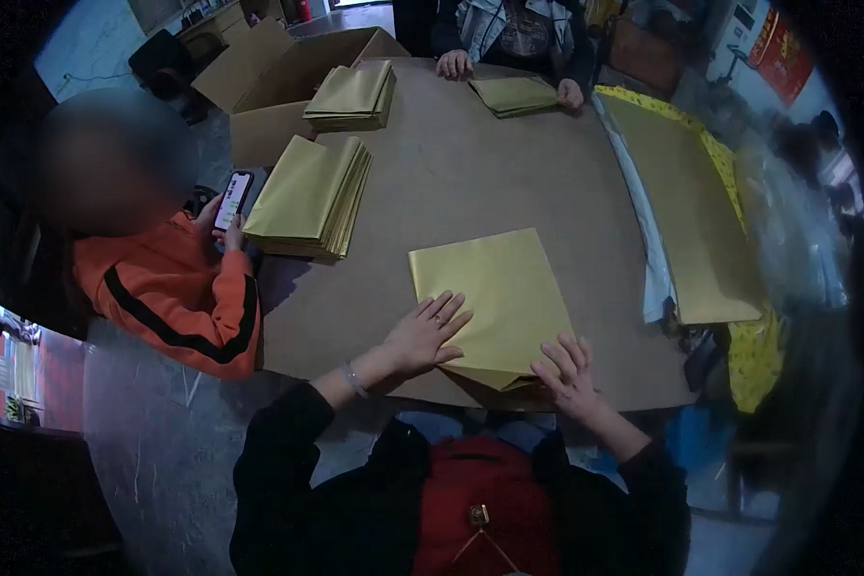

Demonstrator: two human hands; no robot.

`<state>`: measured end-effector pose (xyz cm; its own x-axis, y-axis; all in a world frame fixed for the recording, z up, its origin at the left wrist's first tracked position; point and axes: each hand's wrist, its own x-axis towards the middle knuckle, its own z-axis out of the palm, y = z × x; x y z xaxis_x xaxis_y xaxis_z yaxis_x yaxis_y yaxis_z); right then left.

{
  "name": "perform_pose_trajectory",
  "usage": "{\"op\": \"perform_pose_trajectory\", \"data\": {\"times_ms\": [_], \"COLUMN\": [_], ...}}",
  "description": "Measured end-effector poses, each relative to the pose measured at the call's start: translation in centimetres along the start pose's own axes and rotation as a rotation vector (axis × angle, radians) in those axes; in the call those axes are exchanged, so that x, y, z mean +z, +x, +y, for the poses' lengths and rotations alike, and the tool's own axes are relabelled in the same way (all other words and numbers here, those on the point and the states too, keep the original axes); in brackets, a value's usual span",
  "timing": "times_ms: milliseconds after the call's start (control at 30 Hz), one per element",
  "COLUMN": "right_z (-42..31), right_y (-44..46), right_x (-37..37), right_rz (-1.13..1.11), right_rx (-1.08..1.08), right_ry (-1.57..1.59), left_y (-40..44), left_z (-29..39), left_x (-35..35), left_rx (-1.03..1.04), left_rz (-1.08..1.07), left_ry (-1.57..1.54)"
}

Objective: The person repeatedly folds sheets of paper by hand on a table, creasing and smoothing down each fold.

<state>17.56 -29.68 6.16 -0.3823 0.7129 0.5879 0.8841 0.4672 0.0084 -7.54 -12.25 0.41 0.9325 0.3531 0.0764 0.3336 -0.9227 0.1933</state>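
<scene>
Your fingers are spread, clamping nothing: press your left hand [417, 343] flat on the gold paper [497, 290] near the frame's centre, and guide its near-right corner lightly with your right hand [572, 386].

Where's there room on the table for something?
The table is bare between the near paper stack, far person's paper and front gold paper, and in the strip right of that, before the long sheet. It's crowded along the left edge and around the left hand and right hand.
</scene>
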Motion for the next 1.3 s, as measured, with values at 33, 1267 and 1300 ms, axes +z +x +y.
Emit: {"op": "perform_pose_trajectory", "data": {"times_ms": [33, 1267, 1300], "right_z": [-0.2, 7.3, 7.5], "right_y": [2.3, 19.5, 19.2], "right_x": [-0.7, 15.8, 16.3], "right_rz": [-0.214, -0.591, -0.654], "right_rx": [0.094, 0.422, 0.509], "right_ry": [-0.046, 0.620, 0.662], "left_y": [0.0, -6.6, -6.5], "left_z": [0.0, 2.0, 1.9], "left_x": [0.0, -1.4, -2.0], "left_rx": [-0.006, -0.205, -0.206], "left_rz": [0.003, -0.074, -0.119], "left_ry": [0.000, -0.064, -0.081]}}
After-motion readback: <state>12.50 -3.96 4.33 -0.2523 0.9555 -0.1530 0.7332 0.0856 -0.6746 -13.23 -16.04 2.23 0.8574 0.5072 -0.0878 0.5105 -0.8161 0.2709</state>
